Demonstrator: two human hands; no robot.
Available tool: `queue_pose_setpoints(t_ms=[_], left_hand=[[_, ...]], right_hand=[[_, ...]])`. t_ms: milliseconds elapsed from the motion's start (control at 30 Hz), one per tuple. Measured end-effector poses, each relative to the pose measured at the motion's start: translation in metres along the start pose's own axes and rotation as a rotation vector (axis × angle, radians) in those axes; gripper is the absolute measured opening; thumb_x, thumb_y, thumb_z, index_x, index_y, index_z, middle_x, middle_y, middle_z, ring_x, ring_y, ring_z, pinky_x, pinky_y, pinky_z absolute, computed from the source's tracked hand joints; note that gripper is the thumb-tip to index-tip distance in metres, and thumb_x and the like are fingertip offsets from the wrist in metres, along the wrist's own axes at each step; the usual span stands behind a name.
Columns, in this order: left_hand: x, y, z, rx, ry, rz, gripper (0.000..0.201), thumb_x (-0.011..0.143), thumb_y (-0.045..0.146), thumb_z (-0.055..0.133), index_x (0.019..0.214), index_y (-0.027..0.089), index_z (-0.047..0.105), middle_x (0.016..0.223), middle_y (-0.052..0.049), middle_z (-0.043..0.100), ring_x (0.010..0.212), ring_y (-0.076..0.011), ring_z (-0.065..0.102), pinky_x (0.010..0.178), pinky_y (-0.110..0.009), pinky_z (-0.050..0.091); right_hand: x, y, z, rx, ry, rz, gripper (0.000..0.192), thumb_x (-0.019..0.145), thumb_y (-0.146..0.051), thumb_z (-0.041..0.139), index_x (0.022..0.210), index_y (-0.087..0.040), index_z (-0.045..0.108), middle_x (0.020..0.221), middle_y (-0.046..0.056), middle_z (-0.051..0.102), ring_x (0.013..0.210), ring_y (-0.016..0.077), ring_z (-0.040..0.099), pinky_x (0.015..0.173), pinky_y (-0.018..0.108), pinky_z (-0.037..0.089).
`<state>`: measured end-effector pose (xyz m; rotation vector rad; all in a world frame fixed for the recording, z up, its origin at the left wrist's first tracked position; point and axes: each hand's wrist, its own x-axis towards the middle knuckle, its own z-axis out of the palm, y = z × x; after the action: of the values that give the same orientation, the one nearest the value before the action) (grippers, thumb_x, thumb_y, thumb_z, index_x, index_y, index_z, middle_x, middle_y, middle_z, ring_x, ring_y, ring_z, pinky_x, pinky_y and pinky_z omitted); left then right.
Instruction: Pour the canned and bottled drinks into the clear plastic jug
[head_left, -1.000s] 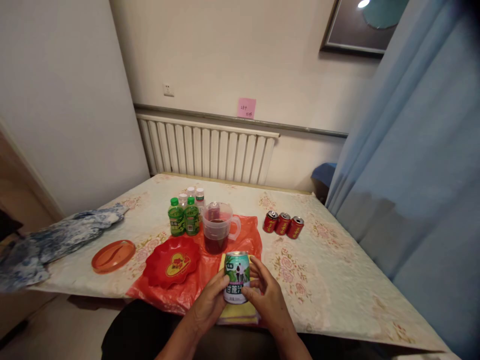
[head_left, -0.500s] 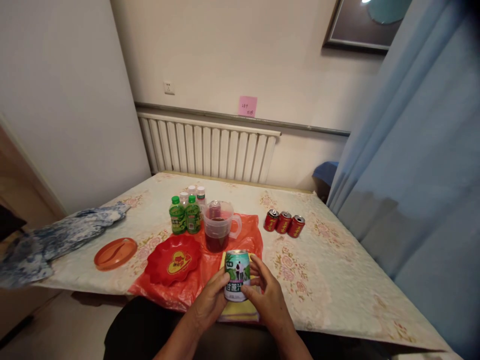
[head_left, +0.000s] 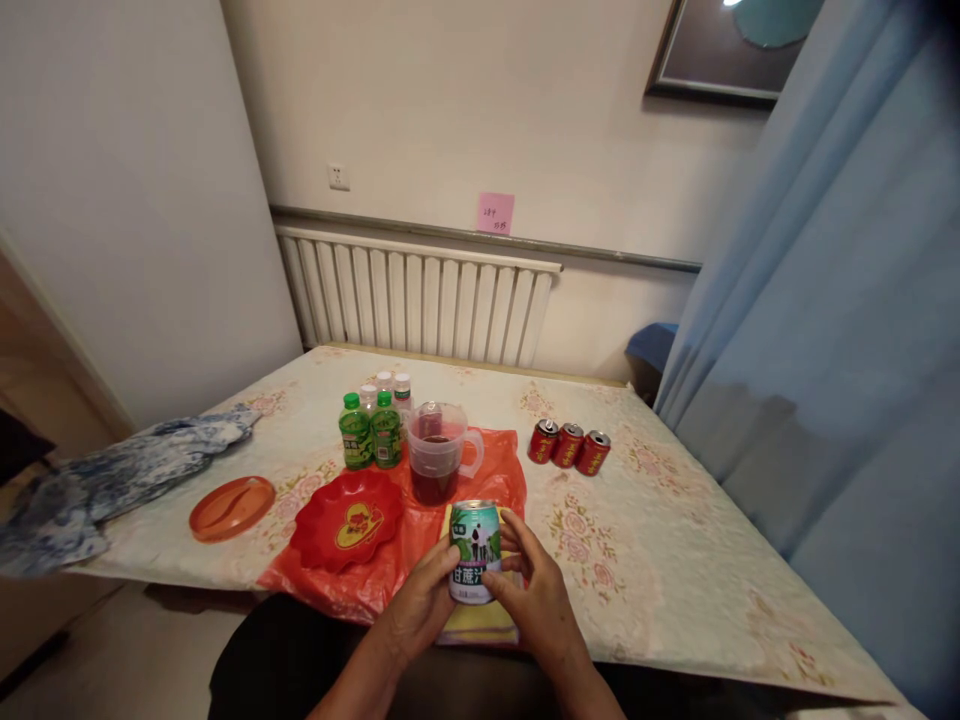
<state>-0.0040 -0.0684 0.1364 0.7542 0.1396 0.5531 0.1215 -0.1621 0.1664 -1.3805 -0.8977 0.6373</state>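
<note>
A green and white drink can [head_left: 474,550] stands upright over a yellow cloth [head_left: 480,622] at the table's near edge. My left hand [head_left: 420,605] wraps its left side and my right hand [head_left: 534,595] wraps its right side, fingers curled round the top rim. Just beyond the can, a clear plastic jug [head_left: 436,452] with dark red liquid stands on an orange plastic bag [head_left: 495,470]. A red heart-patterned dish [head_left: 346,520] lies to the left of the can.
Green bottles [head_left: 370,430] and small white bottles stand behind the dish. Three red cans [head_left: 568,446] stand in a row to the right. An orange lid [head_left: 231,507] and blue patterned fabric [head_left: 112,478] lie left. A blue curtain [head_left: 840,330] hangs along the right.
The view shifted slightly between the oldest frame and now. Both hands keep the same hold on the can, which has barely moved.
</note>
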Motion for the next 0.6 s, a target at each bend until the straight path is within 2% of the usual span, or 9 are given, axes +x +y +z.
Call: queue_pose_setpoints(t_ms=[133,600], left_hand=[[-0.0003,-0.0002,-0.0001,0.006,0.004,-0.002,0.042,0.086,0.035,0.068,0.123,0.015,0.065,0.116,-0.013,0.071,0.115,-0.0312,0.062,0.103,-0.043,0.041],[-0.0011,-0.0008,-0.0021,0.011,0.006,0.0,0.042,0.086,0.034,0.067,0.123,0.014,0.065,0.116,-0.014,0.071,0.116,-0.0314,0.061,0.104,-0.043,0.04]], right_hand=[[-0.0002,-0.0007,-0.0002,-0.013,-0.01,0.004,0.071,0.061,-0.022,0.074,0.13,-0.022,0.059,0.124,0.011,0.068,0.103,0.0272,0.067,0.083,0.04,0.056],[-0.001,0.0007,0.0008,-0.054,-0.012,0.011,0.072,0.061,-0.023,0.073,0.131,-0.02,0.057,0.125,0.013,0.067,0.108,0.0283,0.065,0.086,0.04,0.055]])
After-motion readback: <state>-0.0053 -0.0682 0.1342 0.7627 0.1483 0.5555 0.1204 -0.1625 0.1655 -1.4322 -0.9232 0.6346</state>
